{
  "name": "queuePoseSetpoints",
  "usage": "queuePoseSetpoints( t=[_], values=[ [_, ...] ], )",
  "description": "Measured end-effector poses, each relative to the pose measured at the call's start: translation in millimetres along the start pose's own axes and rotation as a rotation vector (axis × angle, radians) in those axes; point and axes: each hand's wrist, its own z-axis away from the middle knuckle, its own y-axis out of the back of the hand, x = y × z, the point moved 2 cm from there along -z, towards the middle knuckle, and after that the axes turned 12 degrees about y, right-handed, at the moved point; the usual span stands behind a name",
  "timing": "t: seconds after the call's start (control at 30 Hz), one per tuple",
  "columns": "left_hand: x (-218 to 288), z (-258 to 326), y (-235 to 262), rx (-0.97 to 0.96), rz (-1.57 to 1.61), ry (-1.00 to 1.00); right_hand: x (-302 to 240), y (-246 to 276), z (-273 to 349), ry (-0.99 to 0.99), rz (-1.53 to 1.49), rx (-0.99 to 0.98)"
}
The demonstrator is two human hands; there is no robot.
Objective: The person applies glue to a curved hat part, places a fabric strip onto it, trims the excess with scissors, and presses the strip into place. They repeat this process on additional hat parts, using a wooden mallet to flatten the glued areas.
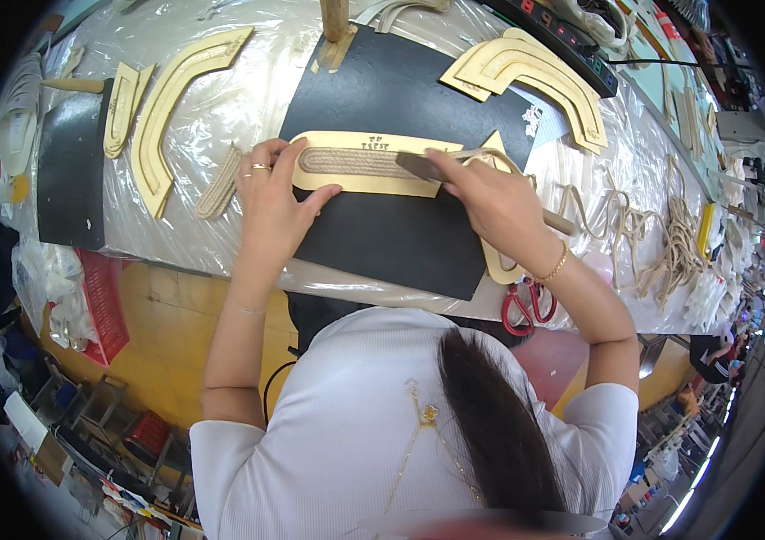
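Observation:
A long cream-yellow template board lies on a black mat, with rows of braided beige cord filling its rounded slot. My left hand grips the board's left end, thumb on the near side and fingers at the far side. In my right hand is a flat-bladed tool with a wooden handle; its grey blade rests over the cord towards the right end. Loose cord runs off to the right beyond this hand. Beside my left fingers sits a coiled cord piece.
Curved yellow templates lie at the left and stacked at the far right. Red-handled scissors are at the near table edge. A cord heap lies right. A wooden handle stands at the mat's far edge. A red basket sits below left.

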Motion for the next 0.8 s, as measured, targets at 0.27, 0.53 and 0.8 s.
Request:
queuePoseSetpoints(
  t=[0.27, 0.53, 0.8],
  values=[
    [-1, 2, 3, -0.006, -0.041, -0.020, -9, -9, -32, 0.017, -0.090, 0.087],
    [-4, 4, 1, -0.013, -0.014, -0.025, -23, -16, -51, 0.058, -0.037, -0.072],
    [-7, 1, 0, -0.021, -0.004, 0.024, -30, -28, -71, 0.087, -0.123, -0.002]
  ],
)
